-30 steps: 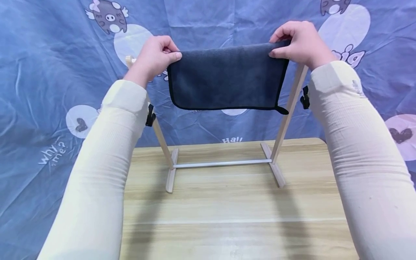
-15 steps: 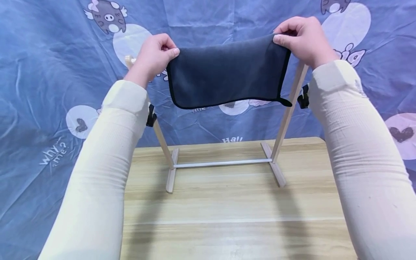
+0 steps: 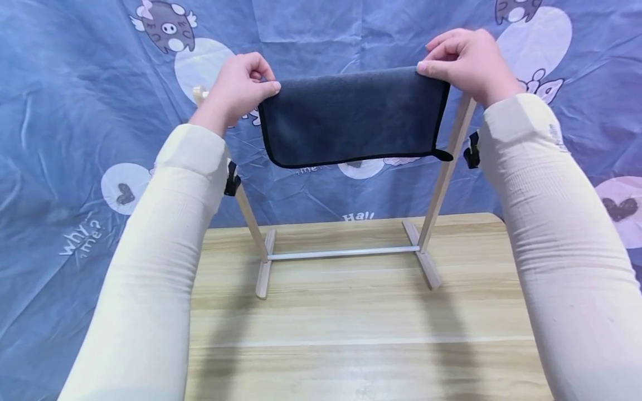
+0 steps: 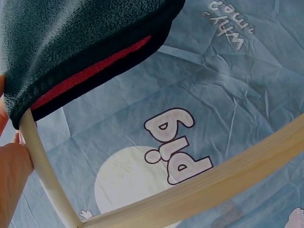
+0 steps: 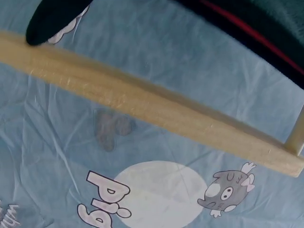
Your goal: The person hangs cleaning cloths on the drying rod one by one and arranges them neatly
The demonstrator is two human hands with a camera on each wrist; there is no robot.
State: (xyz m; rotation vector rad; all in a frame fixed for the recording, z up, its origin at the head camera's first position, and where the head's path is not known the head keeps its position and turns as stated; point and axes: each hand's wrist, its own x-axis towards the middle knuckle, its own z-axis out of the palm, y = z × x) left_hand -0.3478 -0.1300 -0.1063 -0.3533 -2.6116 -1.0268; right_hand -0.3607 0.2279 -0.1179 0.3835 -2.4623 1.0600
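Note:
A dark grey towel (image 3: 351, 120) with black edging hangs folded over the top bar of a wooden rack, its lower edge slightly higher on the right. In the head view, my left hand (image 3: 241, 86) pinches the towel's top left corner between thumb and curled fingers. At the top right, my right hand (image 3: 466, 61) touches the towel's upper edge with the thumb, its index finger raised apart from the thumb. The left wrist view shows part of the left hand (image 4: 14, 166) beside the bar (image 4: 45, 166) and red lining inside the fold. My right hand is outside the right wrist view.
The rack's right upright (image 3: 443, 178) and left upright (image 3: 251, 217) stand on flat feet, joined low by a white rod (image 3: 341, 253). Beneath is a light wood table (image 3: 361, 317). Behind hangs a blue cartoon-print cloth (image 3: 311, 33). A black loop (image 3: 442, 155) sticks out from the towel's lower right corner.
The towel's right side was lifted half a second ago and has come back down to the bar. The right thumb and index finger have parted since then. My left hand has barely moved.

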